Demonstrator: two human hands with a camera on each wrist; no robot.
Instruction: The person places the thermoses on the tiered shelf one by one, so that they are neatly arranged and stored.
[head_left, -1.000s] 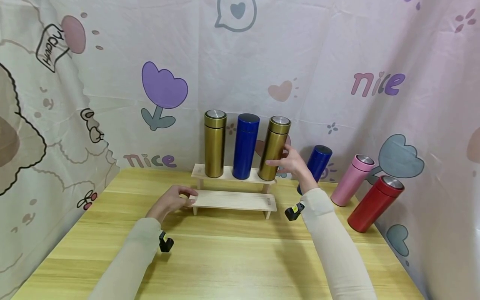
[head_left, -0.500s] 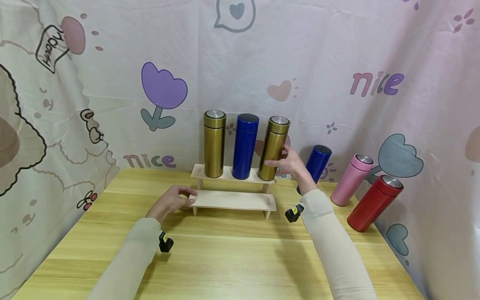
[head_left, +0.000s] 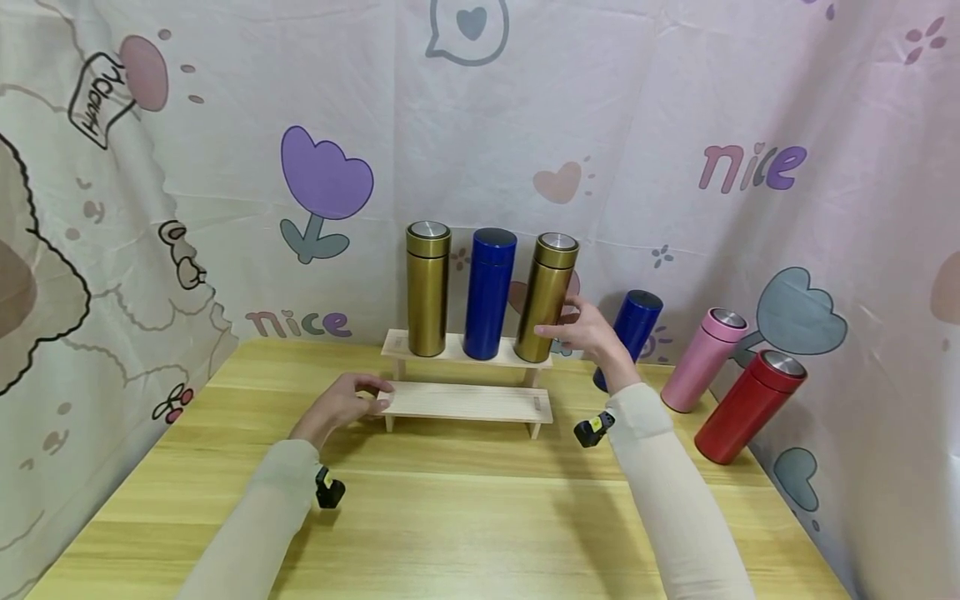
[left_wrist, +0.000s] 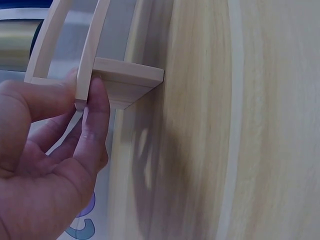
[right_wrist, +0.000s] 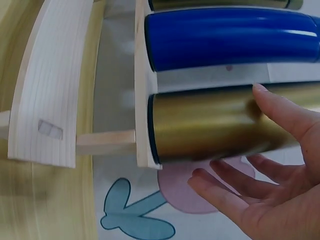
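At the left end of the lower step of a two-tier wooden shelf [head_left: 465, 402], my left hand [head_left: 347, 402] pinches the board between thumb and fingers. The left wrist view shows this board edge [left_wrist: 91, 55] between thumb and forefinger. Upright on the upper step stand a gold thermos bottle [head_left: 427, 300], a blue thermos bottle [head_left: 489, 300] and, rightmost, a second gold thermos bottle [head_left: 546, 304]. My right hand [head_left: 588, 329] is beside that rightmost bottle, thumb in front of it. In the right wrist view its fingers [right_wrist: 225, 195] are spread, with a gap below the bottle.
Right of the shelf, a blue thermos bottle [head_left: 633, 329] stands partly behind my right wrist. Further right are a pink thermos bottle [head_left: 703, 358] and a red thermos bottle [head_left: 750, 408]. A printed curtain [head_left: 637, 100] hangs behind the wooden table [head_left: 450, 525].
My right hand has loosened from the rightmost gold thermos bottle and shifted slightly to the right. The bottle stays in place, and my left hand keeps its grip on the shelf.
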